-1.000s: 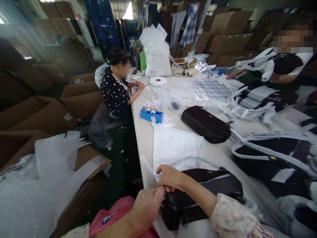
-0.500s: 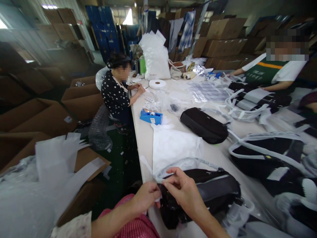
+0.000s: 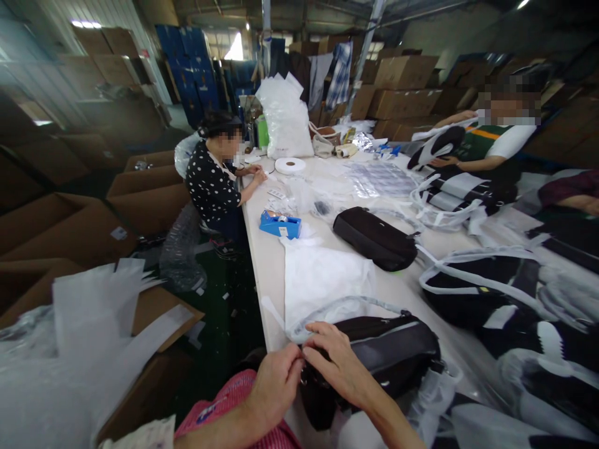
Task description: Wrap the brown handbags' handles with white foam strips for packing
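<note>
A black handbag lies on its side at the near edge of the table. Pale wrapping covers its handle strap, which curves along the far side. My left hand is closed in a pinch by the bag's left end, close to where the strap meets it. Across that same end reaches my right hand, fingers bent and the thumb and index tip almost touching the left fingertips. Whatever is pinched between them is hidden. Just beyond the bag a white cloth-like sheet is spread flat.
A blue tape dispenser and another black bag stand farther up the table. More wrapped bags crowd the right. Open cartons line the left floor. One person sits at the left edge; another works opposite.
My two hands have drawn closer together at the bag's end, and the right fingers have come down. The co-worker across the table has raised a black bag with white wrapping.
</note>
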`<state>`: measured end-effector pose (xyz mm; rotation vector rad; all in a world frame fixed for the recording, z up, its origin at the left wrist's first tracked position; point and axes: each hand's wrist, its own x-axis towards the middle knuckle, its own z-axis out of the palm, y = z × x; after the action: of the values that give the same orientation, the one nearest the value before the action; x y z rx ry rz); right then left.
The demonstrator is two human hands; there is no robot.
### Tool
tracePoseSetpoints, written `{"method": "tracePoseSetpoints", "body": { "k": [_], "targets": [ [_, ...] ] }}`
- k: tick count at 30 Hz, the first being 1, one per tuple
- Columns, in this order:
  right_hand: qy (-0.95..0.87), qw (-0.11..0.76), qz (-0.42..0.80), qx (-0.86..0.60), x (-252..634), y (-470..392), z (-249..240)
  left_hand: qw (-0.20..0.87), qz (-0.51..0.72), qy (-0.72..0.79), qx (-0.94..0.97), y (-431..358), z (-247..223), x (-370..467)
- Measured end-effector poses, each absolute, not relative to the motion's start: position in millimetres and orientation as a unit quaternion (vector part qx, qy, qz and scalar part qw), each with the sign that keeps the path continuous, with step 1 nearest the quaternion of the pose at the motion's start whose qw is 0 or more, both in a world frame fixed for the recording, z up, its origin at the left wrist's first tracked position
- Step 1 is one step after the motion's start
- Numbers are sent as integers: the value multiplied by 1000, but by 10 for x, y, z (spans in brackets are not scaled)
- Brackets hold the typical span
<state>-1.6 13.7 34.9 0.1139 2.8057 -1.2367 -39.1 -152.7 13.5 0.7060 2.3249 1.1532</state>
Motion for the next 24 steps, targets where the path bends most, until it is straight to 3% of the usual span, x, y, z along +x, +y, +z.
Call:
{"method": "tracePoseSetpoints", "body": {
  "k": [6, 9, 13, 19, 24],
  "targets": [
    [907, -38, -418, 29, -17, 29, 262, 293, 493, 789, 221, -1519, 148, -483],
    [907, -65, -414, 26, 31, -5, 263, 403, 558, 709, 150, -1498, 141, -562],
    [912, -93, -400, -9, 170, 5, 213, 538, 536, 647, 64, -1479, 130, -679],
    [929, -189, -294, -117, 393, -64, 50, 569, 487, 658, 74, -1481, 133, -777],
    [928, -253, -240, -133, 500, -156, 8, 528, 458, 699, 151, -1519, 219, -806]
  ]
}}
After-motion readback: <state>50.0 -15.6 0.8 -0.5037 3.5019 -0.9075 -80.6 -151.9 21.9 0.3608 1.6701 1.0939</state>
